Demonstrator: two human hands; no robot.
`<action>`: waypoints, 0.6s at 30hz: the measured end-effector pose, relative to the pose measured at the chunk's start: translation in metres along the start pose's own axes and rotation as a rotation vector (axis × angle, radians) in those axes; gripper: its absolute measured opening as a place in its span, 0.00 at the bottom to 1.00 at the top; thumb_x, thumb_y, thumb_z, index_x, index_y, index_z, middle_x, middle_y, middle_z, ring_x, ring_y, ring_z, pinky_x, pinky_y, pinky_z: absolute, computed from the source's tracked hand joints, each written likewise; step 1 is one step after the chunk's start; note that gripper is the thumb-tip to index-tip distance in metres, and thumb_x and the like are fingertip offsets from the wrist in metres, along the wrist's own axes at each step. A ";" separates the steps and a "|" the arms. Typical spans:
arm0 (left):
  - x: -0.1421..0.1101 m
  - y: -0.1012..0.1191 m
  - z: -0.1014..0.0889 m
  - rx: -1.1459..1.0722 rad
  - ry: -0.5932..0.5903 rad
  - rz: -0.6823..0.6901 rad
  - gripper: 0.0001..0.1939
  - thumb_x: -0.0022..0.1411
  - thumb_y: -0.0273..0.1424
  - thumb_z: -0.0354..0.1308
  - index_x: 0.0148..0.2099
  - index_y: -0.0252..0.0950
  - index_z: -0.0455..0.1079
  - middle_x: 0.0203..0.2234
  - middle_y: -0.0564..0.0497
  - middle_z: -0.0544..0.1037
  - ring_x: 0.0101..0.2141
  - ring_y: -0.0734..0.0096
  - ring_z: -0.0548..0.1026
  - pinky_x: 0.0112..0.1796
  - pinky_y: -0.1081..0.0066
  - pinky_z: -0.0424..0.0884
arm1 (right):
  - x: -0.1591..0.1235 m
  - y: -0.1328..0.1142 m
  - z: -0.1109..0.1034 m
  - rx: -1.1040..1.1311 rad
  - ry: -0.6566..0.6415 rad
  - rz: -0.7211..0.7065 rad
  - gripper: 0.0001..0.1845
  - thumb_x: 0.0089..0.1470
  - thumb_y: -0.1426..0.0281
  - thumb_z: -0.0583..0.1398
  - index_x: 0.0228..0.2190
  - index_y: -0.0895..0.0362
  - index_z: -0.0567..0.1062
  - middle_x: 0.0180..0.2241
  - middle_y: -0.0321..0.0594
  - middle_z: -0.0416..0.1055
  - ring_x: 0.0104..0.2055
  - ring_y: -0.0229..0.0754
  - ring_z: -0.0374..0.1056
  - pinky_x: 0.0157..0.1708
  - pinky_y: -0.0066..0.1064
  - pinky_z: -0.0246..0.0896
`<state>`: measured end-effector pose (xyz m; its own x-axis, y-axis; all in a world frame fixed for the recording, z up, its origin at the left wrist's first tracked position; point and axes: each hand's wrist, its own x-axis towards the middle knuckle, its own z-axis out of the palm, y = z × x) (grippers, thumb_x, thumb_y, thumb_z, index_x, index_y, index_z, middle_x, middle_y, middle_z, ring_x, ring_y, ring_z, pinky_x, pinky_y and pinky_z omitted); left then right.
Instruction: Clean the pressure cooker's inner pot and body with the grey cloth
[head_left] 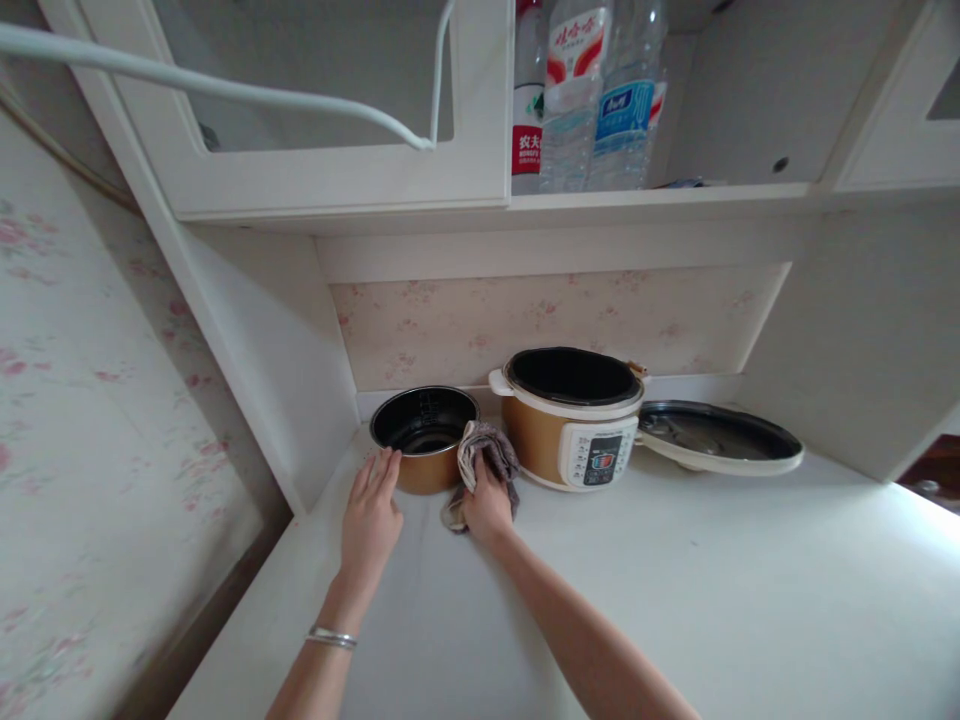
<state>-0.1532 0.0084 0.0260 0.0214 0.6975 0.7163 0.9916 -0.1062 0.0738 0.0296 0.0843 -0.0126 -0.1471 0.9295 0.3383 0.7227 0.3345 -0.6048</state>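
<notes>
A round inner pot, black inside and golden brown outside, stands upright on the white counter. At its front left, my left hand rests against the rim with fingers stretched out. My right hand is closed round a crumpled grey and beige cloth, which lies against the right side of the pot. Right of the cloth sits the golden brown and white electric cooker, its black cavity uncovered and its control panel facing me. Its round lid lies with the dark inner side up.
White counter runs along a flowered wall, with a side panel at the left. Overhead, a cabinet shelf holds several plastic bottles. A pale cable hangs in front of the cabinet door at upper left.
</notes>
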 end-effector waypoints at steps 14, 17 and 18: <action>0.098 -0.093 -0.019 -0.009 -0.433 0.198 0.21 0.68 0.36 0.41 0.54 0.37 0.71 0.53 0.46 0.72 0.55 0.58 0.68 0.57 0.55 0.60 | 0.001 0.000 0.000 -0.003 0.006 -0.006 0.38 0.53 0.75 0.53 0.64 0.60 0.50 0.62 0.47 0.56 0.65 0.50 0.48 0.62 0.40 0.41; 0.090 -0.081 -0.016 -0.039 -0.404 0.101 0.20 0.68 0.35 0.41 0.51 0.38 0.72 0.52 0.46 0.73 0.51 0.62 0.72 0.53 0.63 0.66 | 0.001 -0.001 -0.001 0.002 0.012 0.008 0.38 0.53 0.75 0.52 0.64 0.61 0.50 0.61 0.47 0.57 0.65 0.51 0.47 0.61 0.40 0.43; 0.086 -0.072 -0.017 -0.034 -0.379 0.066 0.20 0.68 0.34 0.41 0.51 0.38 0.72 0.51 0.47 0.74 0.50 0.62 0.73 0.51 0.65 0.68 | 0.001 -0.001 -0.001 0.001 0.016 0.005 0.38 0.53 0.75 0.52 0.64 0.61 0.50 0.61 0.47 0.57 0.65 0.51 0.47 0.62 0.40 0.43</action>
<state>-0.2246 0.0640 0.0935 0.1371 0.9001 0.4135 0.9818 -0.1788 0.0638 0.0294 0.0848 -0.0115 -0.1328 0.9286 0.3464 0.7226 0.3299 -0.6074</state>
